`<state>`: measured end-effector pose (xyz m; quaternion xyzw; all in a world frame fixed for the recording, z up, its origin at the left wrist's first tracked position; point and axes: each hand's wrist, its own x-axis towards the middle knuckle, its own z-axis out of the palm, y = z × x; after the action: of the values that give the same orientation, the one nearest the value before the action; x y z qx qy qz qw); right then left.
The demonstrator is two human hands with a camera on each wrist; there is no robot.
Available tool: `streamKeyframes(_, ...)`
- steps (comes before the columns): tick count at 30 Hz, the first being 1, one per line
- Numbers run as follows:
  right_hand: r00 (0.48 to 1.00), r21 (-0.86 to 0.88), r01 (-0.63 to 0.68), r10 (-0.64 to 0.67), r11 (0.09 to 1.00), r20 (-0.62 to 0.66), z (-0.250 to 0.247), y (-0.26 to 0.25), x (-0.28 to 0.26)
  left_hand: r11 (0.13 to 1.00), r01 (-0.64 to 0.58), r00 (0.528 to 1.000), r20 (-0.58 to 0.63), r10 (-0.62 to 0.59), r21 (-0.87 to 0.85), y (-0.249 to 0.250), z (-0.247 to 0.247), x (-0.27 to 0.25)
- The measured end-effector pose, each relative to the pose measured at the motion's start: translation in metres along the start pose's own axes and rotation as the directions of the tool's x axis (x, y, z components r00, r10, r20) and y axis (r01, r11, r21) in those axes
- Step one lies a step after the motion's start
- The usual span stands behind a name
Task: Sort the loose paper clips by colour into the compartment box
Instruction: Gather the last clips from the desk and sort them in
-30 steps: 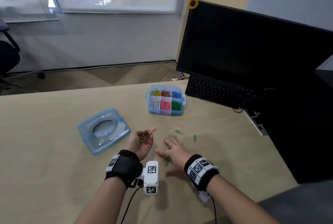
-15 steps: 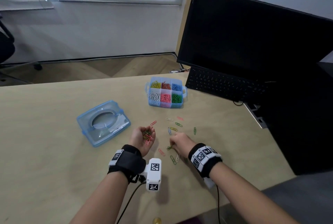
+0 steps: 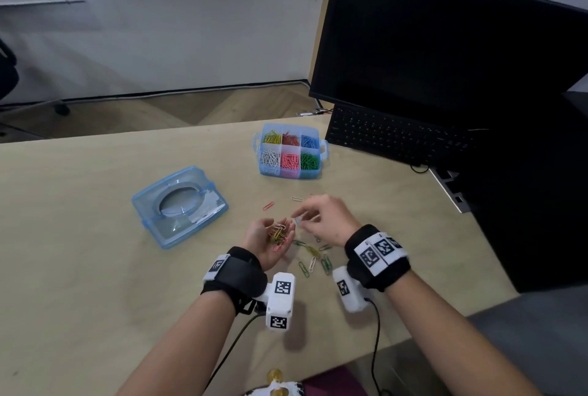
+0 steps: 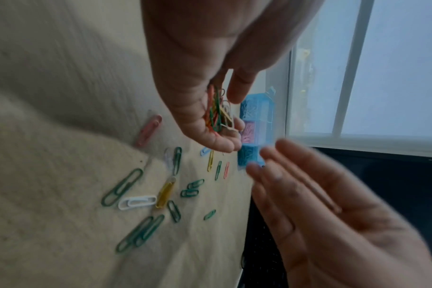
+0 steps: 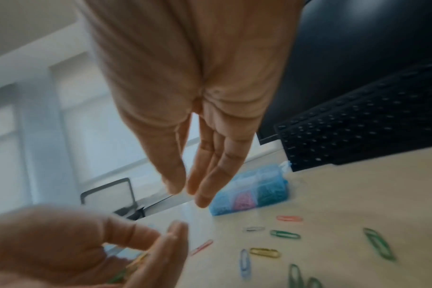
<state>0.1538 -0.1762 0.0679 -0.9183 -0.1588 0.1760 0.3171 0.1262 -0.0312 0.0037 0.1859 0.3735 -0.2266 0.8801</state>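
Beige desk under my view. Nearest: loose clips scattered between my wrists. My left hand palm up, fingers cupped round mixed clip bunch. My right hand just beside it, fingers straight, nothing held. Farther left: blue lid. Farthest: compartment box, colours sorted.

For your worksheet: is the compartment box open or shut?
Open: the box shows its sorted clips uncovered, and its lid lies apart on the table.
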Motion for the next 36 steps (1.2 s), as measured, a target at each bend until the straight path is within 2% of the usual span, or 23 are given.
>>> streamKeyframes(3,0.983,-0.08,-0.185,0.182,0.98,-0.037,-0.001,0.025,-0.012,0.998,-0.023,0.998,-0.062,0.019,-0.064,0.003,-0.008,0.0)
streamKeyframes(6,0.909,-0.35,-0.373,0.414,0.859,0.047,0.021,0.045,-0.025,0.994,-0.051,0.995,-0.087,0.043,-0.101,0.006,-0.013,-0.003)
streamKeyframes(8,0.88,-0.393,-0.422,0.473,0.817,0.038,0.037,0.048,-0.031,0.993,-0.057,0.995,-0.087,0.049,-0.098,0.007,-0.014,-0.005)
streamKeyframes(13,0.933,-0.215,-0.358,0.34,0.909,-0.116,0.066,0.052,-0.026,0.994,-0.054,0.995,-0.092,0.046,-0.092,0.004,-0.009,-0.005)
streamKeyframes(17,0.938,-0.097,-0.324,0.306,0.941,-0.166,0.067,0.056,-0.012,0.992,-0.058,0.995,-0.089,0.048,-0.11,0.004,-0.009,-0.004)
streamKeyframes(20,0.952,-0.143,-0.286,0.264,0.947,-0.154,0.064,0.059,-0.002,0.99,-0.067,0.994,-0.092,0.056,-0.123,0.004,-0.01,-0.004)
streamKeyframes(24,0.988,-0.329,-0.147,0.154,0.933,-0.006,0.063,0.057,0.005,0.99,-0.07,0.993,-0.103,0.057,-0.126,0.003,-0.01,-0.003)
streamKeyframes(26,0.993,-0.413,-0.093,0.115,0.906,0.03,0.065,0.058,0.005,0.991,-0.077,0.992,-0.108,0.065,-0.113,0.002,-0.009,-0.003)
streamKeyframes(29,0.994,-0.426,-0.072,0.102,0.902,0.047,0.06,0.058,0.007,0.994,-0.087,0.99,-0.121,0.078,-0.064,0.001,-0.007,-0.001)
streamKeyframes(31,0.991,-0.357,-0.112,0.131,0.927,0.029,0.05,0.053,0.008,0.995,-0.092,0.988,-0.129,0.088,-0.027,0.0,-0.005,0.001)
streamKeyframes(33,0.991,-0.212,-0.137,0.133,0.968,-0.03,0.039,0.042,0.006,0.995,-0.097,0.987,-0.131,0.098,0.013,-0.001,-0.003,0.003)
streamKeyframes(36,0.997,0.031,-0.064,0.065,0.998,-0.037,0.025,0.009,-0.002,0.995,-0.066,0.995,-0.07,0.071,0.071,-0.005,0.002,0.001)
